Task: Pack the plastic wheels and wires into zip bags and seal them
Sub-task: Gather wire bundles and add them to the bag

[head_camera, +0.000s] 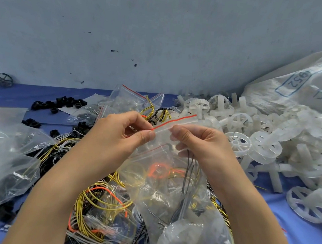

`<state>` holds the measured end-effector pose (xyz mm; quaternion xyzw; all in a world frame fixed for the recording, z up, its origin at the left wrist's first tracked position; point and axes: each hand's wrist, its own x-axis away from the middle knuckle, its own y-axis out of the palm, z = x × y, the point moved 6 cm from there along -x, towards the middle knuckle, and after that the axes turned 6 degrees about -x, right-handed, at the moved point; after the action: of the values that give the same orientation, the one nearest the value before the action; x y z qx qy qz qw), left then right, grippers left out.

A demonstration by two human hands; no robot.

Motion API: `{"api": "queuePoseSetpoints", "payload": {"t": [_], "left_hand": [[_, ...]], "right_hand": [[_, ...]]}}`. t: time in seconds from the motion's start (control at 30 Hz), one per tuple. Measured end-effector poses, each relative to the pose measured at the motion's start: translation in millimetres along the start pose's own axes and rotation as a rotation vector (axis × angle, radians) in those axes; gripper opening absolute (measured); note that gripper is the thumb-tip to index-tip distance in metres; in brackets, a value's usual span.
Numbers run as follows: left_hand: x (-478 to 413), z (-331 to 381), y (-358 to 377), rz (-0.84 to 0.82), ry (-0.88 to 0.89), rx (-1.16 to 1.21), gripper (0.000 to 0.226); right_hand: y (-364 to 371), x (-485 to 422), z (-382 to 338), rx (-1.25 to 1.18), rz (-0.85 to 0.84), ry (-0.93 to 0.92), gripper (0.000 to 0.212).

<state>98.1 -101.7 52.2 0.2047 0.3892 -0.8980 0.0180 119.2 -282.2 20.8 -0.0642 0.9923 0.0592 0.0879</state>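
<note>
two hands held above a blue table (302, 237), left hand (116, 135) and right hand (199, 142) fingers pinching the red-striped top of a clear zip bag (162, 180) holding wires, loose wires (100, 200) beneath, white plastic wheels (262, 134) piled right

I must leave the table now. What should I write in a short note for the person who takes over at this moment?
Left hand and right hand: both pinch the red-striped top of the zip bag.
Inside: orange, yellow and grey wires.
Seal: cannot tell whether it is closed; check it.
Left to pack: plastic wheels piled at right, loose wires under the hands.
</note>
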Motion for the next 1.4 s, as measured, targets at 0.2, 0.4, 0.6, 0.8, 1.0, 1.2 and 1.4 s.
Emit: {"api": "queuePoseSetpoints", "payload": {"t": [0.2,0.4,0.6,0.8,1.0,1.2,1.4], "left_hand": [[2.0,-5.3,-1.9,-0.023,-0.012,-0.034,0.008],[0.4,-7.7,-10.3,0.045,0.026,-0.067,0.015],[0.3,-13.5,-13.0,0.050,0.030,0.014,0.012],[2.9,6.8,-27.1,0.134,0.109,0.343,0.009],[14.7,35.9,-56.0,0.348,0.219,0.435,0.011],[17.4,39.7,-63.2,0.296,0.248,0.468,0.026],[-1.8,-8.0,-10.1,0.139,-0.044,0.518,0.026]], "right_hand": [[-5.3,0.4,-2.4,-0.076,0.037,0.006,0.018],[-15.7,0.2,-11.0,-0.128,0.081,-0.015,0.026],[-30.6,1.6,-21.6,-0.177,0.129,-0.048,0.028],[-36.8,7.0,-36.9,-0.246,0.111,-0.078,0.018],[-39.7,21.5,-65.4,-0.281,0.003,-0.182,0.017],[-47.4,26.7,-76.5,-0.208,-0.013,-0.266,0.024],[-49.4,6.5,-25.1,-0.122,0.174,-0.079,0.017]]}}
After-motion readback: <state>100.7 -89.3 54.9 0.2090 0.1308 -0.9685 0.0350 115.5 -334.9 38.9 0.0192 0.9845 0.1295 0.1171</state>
